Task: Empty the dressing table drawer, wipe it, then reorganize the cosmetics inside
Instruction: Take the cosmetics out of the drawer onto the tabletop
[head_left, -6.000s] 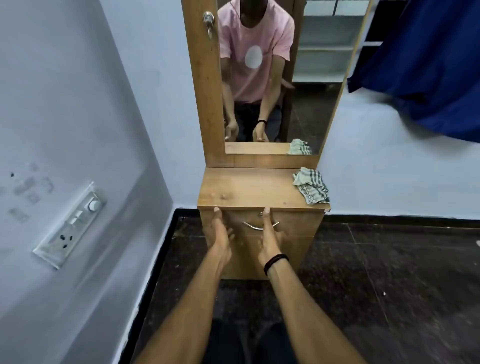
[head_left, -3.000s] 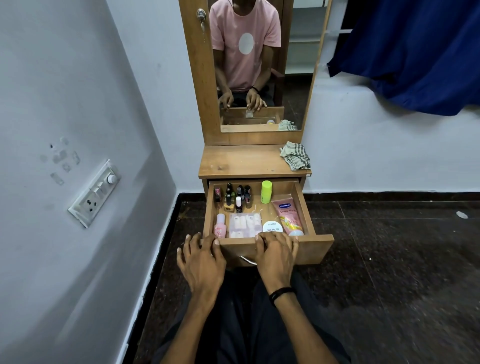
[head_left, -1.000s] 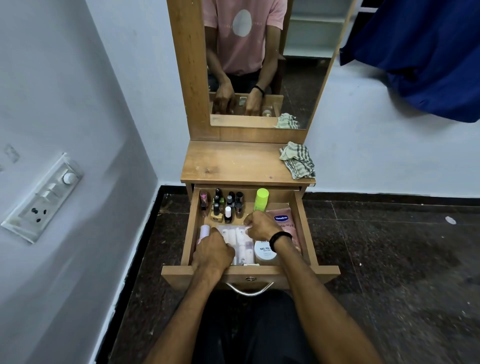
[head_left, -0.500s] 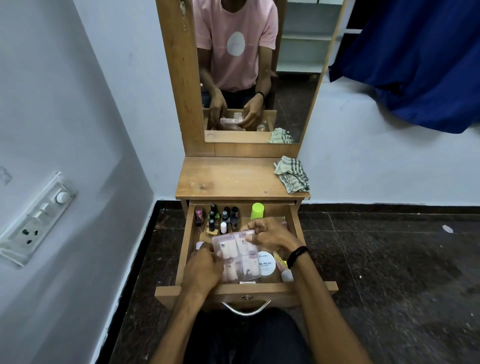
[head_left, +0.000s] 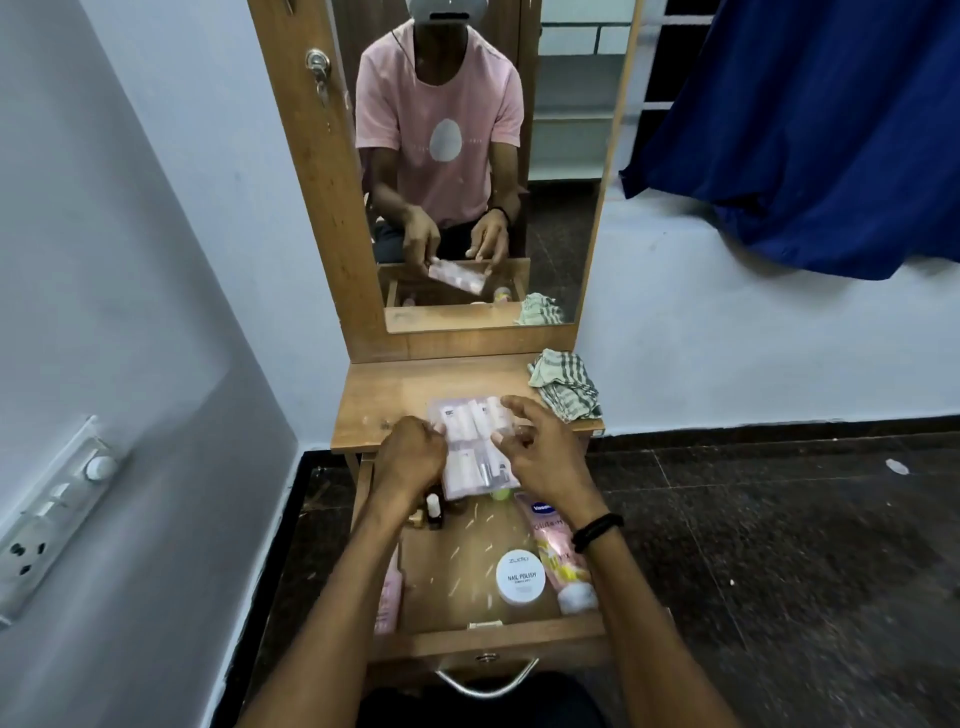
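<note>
The wooden drawer (head_left: 488, 636) stands pulled out below the dressing table top (head_left: 384, 400). Both hands hold a clear pouch of small pink and white cosmetics (head_left: 475, 447) up over the table's front edge; my left hand (head_left: 410, 460) grips its left side and my right hand (head_left: 540, 457) its right side. Inside the drawer lie a white nail polish jar (head_left: 520, 577), a pink Vaseline tube (head_left: 558, 551), a pink bottle (head_left: 389, 597) by the left wall and small nail polish bottles (head_left: 431, 512) partly hidden under my hands.
A striped cloth (head_left: 566, 389) lies crumpled on the table's right end. The mirror (head_left: 483, 156) rises behind the table. A wall with a switch panel (head_left: 57, 509) is close on the left. Dark tiled floor (head_left: 779, 545) spreads to the right under a blue curtain (head_left: 810, 119).
The drawer was pulled open, then both hands reached in and took the clear pouch. Over the last second they lifted it out of the drawer up to the table top's edge.
</note>
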